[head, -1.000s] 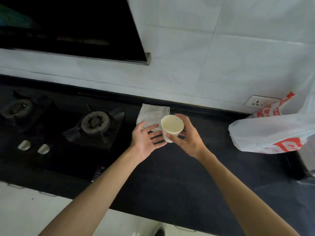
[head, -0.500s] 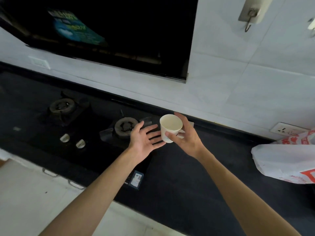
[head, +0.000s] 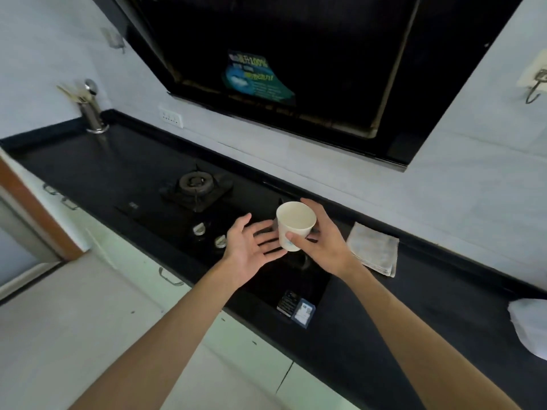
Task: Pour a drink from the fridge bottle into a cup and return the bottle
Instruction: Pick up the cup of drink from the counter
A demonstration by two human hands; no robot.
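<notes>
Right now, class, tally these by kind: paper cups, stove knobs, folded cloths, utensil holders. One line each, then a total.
paper cup: 1
stove knobs: 2
folded cloth: 1
utensil holder: 1
Total: 5

Pale tiled wall (head: 473, 173) fills the upper frame, with a black hood (head: 281, 54) at top centre. A black counter (head: 88, 161) runs diagonally from left to lower right, a gas hob (head: 196, 184) at its centre. White cabinets (head: 139, 258) and pale floor (head: 59, 335) lie lower left.
</notes>
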